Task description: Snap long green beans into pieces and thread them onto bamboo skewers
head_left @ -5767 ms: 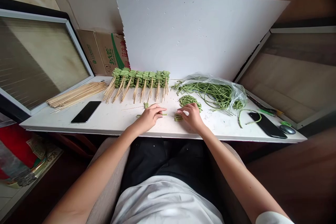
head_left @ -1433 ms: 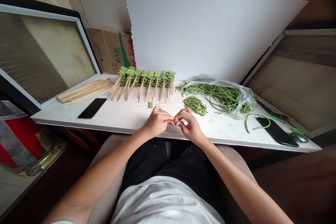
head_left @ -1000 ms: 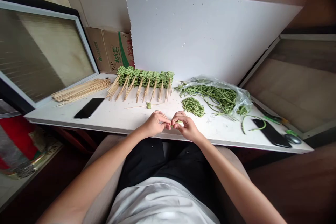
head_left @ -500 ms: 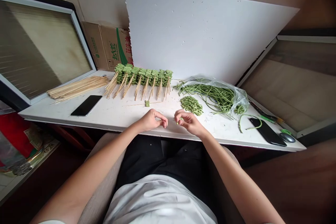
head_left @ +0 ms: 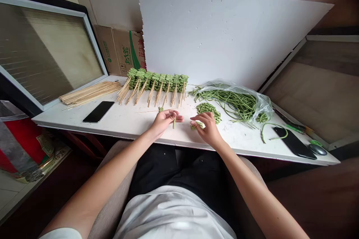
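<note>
My left hand point(head_left: 164, 120) rests on the white table point(head_left: 129, 121) and pinches a thin bamboo skewer with short green bean pieces point(head_left: 174, 121) on it. My right hand point(head_left: 206, 127) lies just right of it, fingers curled over a few cut bean pieces point(head_left: 197, 124). A small heap of cut beans point(head_left: 209, 109) sits right behind that hand. A row of finished bean skewers point(head_left: 157, 84) lies at the back of the table. A single skewer with one bean stub point(head_left: 160, 109) lies ahead of my left hand.
Loose bare skewers point(head_left: 89, 92) lie at the left, beside a black phone point(head_left: 98, 111). A clear bag of long beans point(head_left: 238, 101) is at the right, with another phone point(head_left: 293, 142) and a small round object point(head_left: 318, 149). A white foam board point(head_left: 224, 33) stands behind.
My hands, joined together at the table's near edge a second ago, have parted and moved forward onto the table. The right hand has gone down to the cut bean pieces.
</note>
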Demonstrator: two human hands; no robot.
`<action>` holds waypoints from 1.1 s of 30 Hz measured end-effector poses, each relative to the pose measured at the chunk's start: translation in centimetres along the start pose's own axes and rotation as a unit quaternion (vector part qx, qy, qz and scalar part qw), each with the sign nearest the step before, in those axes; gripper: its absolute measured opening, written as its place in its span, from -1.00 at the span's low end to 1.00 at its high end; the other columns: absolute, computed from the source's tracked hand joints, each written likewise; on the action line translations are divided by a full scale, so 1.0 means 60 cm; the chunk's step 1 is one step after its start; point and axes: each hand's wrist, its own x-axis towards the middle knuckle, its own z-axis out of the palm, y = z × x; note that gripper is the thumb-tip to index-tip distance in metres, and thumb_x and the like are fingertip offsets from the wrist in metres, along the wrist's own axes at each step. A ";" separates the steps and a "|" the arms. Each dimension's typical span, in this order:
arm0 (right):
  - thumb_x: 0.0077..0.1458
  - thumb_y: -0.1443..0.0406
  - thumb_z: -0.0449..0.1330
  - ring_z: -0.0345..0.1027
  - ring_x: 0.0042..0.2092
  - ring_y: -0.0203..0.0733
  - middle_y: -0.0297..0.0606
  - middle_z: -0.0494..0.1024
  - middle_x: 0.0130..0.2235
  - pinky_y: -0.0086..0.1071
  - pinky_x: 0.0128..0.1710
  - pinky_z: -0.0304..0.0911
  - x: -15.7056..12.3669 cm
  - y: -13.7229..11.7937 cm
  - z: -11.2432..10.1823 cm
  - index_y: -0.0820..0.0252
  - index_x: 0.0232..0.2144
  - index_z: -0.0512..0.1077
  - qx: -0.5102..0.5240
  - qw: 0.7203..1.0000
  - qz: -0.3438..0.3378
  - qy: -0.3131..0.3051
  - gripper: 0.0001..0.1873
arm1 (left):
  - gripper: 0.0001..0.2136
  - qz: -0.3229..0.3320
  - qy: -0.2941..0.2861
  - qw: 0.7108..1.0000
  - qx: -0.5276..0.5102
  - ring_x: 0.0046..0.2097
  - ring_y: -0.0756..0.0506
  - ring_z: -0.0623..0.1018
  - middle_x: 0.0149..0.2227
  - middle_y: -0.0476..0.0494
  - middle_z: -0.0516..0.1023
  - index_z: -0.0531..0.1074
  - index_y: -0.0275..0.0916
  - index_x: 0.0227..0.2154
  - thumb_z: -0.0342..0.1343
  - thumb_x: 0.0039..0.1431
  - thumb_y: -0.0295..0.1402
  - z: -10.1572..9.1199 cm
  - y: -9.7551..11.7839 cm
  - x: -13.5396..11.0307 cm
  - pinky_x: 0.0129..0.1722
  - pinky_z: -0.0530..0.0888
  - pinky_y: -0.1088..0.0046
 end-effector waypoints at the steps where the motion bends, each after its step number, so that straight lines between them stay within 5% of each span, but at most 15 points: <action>1: 0.34 0.08 0.28 0.38 -0.02 0.12 -0.13 0.66 -0.16 0.03 0.04 0.32 0.000 -0.020 0.000 0.05 -0.11 0.65 0.020 1.000 -0.004 -0.009 -0.75 | -0.56 0.002 0.011 1.000 -0.015 -0.15 -0.26 0.75 -0.24 -0.30 0.74 0.50 -0.32 -0.25 0.50 0.07 -0.06 0.005 0.001 -0.002 0.15 0.52 0.04; 3: 0.25 0.05 0.37 0.43 -0.04 0.08 -0.17 0.67 -0.15 -0.03 0.01 0.38 -0.003 -0.057 0.004 0.04 -0.04 0.60 0.068 0.997 -0.011 -0.023 -0.68 | -0.56 0.009 0.029 0.999 -0.037 -0.11 -0.25 0.74 -0.21 -0.29 0.74 0.46 -0.30 -0.25 0.51 0.07 -0.09 0.015 0.004 -0.007 0.19 0.49 0.02; 7: 0.25 0.14 0.38 0.48 -0.11 0.01 -0.21 0.68 -0.20 -0.12 -0.11 0.43 -0.010 -0.094 0.016 0.03 -0.05 0.56 0.112 0.992 -0.011 0.052 -0.75 | -0.58 0.019 0.036 0.997 -0.060 -0.05 -0.27 0.72 -0.18 -0.29 0.73 0.44 -0.28 -0.30 0.52 0.05 -0.13 0.031 0.010 -0.014 0.24 0.46 0.01; 13: 0.28 0.25 0.36 0.44 -0.20 -0.04 -0.23 0.67 -0.25 -0.16 -0.25 0.42 -0.009 -0.089 0.012 0.00 -0.12 0.60 0.105 0.984 -0.018 0.140 -0.88 | -0.59 0.028 0.007 0.999 -0.019 -0.03 -0.25 0.72 -0.18 -0.27 0.74 0.42 -0.27 -0.32 0.51 0.07 -0.13 0.039 0.011 -0.019 0.22 0.47 0.02; 17: 0.26 0.28 0.38 0.44 -0.22 -0.05 -0.25 0.68 -0.27 -0.15 -0.20 0.42 -0.007 -0.081 0.007 0.00 -0.16 0.61 0.111 0.981 -0.031 0.155 -0.90 | -0.63 0.072 -0.009 0.990 0.125 -0.05 -0.26 0.72 -0.16 -0.30 0.74 0.55 -0.29 -0.24 0.52 0.04 -0.18 0.031 0.013 -0.019 0.09 0.57 0.14; 21: 0.28 0.30 0.35 0.43 -0.21 -0.04 -0.26 0.68 -0.28 -0.15 -0.19 0.39 -0.007 -0.076 0.007 0.00 -0.17 0.59 0.113 0.982 -0.056 0.138 -0.92 | -0.77 0.148 -0.038 0.941 0.303 -0.07 -0.23 0.71 -0.16 -0.25 0.74 0.70 -0.25 -0.19 0.42 0.19 -0.21 0.025 0.018 -0.022 0.01 0.59 0.24; 27: 0.32 0.30 0.30 0.39 -0.22 -0.03 -0.22 0.64 -0.28 -0.12 -0.17 0.33 -0.003 -0.075 0.007 0.04 -0.22 0.53 0.094 0.988 -0.085 0.089 -0.97 | -0.89 0.251 -0.068 0.872 0.415 -0.20 -0.17 0.69 -0.23 -0.21 0.74 0.71 -0.21 -0.22 0.27 0.33 -0.36 0.025 0.016 -0.025 -0.12 0.55 0.29; 33: 0.32 0.31 0.29 0.34 -0.25 -0.07 -0.24 0.58 -0.33 -0.20 -0.28 0.30 -0.007 -0.078 0.012 0.07 -0.26 0.50 0.121 0.990 -0.049 0.051 -0.94 | -0.81 0.320 -0.044 0.776 0.541 -0.22 -0.13 0.63 -0.35 -0.03 0.72 0.65 -0.14 -0.37 0.21 0.31 -0.52 0.021 0.002 -0.027 0.18 0.25 0.05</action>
